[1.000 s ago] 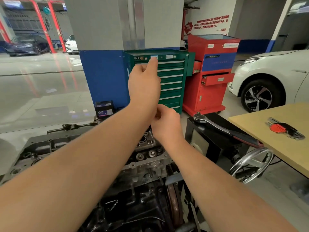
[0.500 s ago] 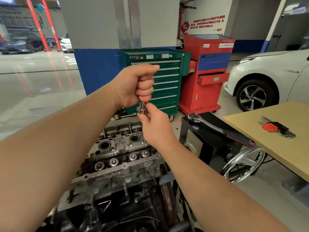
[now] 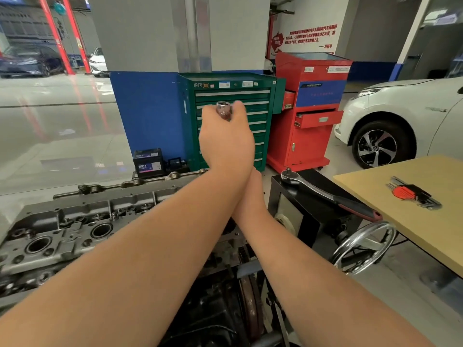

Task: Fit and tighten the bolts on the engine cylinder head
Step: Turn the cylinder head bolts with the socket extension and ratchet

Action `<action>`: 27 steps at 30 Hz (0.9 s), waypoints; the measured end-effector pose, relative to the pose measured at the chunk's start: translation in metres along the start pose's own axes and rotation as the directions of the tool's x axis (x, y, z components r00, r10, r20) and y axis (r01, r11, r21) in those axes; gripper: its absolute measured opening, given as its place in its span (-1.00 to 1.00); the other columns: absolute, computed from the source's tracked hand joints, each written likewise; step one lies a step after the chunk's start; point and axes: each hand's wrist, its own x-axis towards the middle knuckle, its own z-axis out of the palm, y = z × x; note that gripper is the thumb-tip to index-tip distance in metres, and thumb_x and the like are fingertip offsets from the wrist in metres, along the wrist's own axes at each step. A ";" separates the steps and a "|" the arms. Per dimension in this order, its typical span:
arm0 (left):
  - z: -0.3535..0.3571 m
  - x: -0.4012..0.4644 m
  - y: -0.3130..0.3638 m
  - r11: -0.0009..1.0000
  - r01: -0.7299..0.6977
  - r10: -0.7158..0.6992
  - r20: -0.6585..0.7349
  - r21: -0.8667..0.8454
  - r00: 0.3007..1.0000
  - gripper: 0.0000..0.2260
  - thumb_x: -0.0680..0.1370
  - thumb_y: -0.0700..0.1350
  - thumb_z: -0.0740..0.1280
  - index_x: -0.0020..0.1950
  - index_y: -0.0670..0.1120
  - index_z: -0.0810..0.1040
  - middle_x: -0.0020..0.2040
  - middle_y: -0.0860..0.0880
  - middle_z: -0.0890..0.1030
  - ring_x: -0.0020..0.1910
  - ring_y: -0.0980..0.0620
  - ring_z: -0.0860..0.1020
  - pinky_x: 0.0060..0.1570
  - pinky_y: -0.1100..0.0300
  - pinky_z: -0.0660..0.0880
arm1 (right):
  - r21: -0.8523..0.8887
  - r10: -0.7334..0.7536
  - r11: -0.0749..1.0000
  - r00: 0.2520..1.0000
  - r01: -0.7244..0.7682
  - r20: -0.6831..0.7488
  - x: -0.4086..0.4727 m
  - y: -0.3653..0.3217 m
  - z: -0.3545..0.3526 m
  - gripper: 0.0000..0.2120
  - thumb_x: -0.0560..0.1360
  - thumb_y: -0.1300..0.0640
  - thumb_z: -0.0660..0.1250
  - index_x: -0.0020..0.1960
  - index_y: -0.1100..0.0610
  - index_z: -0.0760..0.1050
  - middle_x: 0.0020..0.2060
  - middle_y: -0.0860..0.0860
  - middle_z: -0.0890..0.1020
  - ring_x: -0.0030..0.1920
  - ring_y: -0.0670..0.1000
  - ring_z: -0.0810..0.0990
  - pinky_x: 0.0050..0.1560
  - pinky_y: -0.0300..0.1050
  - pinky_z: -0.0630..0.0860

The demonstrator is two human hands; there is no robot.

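Left hand (image 3: 226, 139) raised above cylinder head (image 3: 75, 229), fingers gripping upright socket tool (image 3: 223, 110). Right hand (image 3: 251, 190) largely hidden behind left wrist; grip cannot be told. Ratchet wrench (image 3: 325, 196) lies on black stand (image 3: 313, 211).

Bright even indoor light, daylight at far left, red and white reflections glaring on the glossy floor (image 3: 57, 126), wide-angle bending at edges, near forearms soft, background wall text slightly blurred
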 end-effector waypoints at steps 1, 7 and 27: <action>0.000 0.005 -0.001 0.999 -0.013 0.013 -0.005 0.033 1.000 -0.73 0.64 0.13 0.31 -0.18 0.04 0.41 -0.28 0.13 0.49 -0.33 0.15 0.43 -0.31 0.15 0.30 | -0.116 0.035 0.993 0.997 -0.026 0.076 0.001 0.002 0.001 -0.70 0.60 0.33 0.26 -0.21 0.00 0.39 -0.38 -0.20 0.44 -0.34 -0.13 0.50 -0.36 -0.53 0.33; -0.038 0.052 -0.010 0.940 0.261 -0.020 0.729 -0.219 0.684 -0.57 0.62 -0.03 0.36 -0.35 0.05 0.22 -0.53 0.07 0.20 -0.54 0.03 0.11 -0.43 0.15 0.08 | -0.158 -0.167 0.969 0.976 0.188 0.137 0.001 0.031 -0.045 -0.49 0.53 -0.22 0.33 0.43 -0.06 0.49 0.32 -0.16 0.59 0.33 -0.17 0.50 0.34 -0.17 0.44; -0.085 0.031 -0.065 0.993 -0.096 0.119 0.581 -0.070 0.805 -0.91 0.56 0.04 0.50 0.05 0.10 0.70 0.00 0.04 0.72 -0.02 0.10 0.67 -0.11 0.44 0.54 | -0.500 0.095 0.866 0.987 -0.016 0.133 0.046 0.073 -0.100 -0.56 0.67 -0.01 0.28 0.52 -0.01 0.35 0.05 -0.13 0.62 -0.07 -0.05 0.59 -0.06 -0.10 0.53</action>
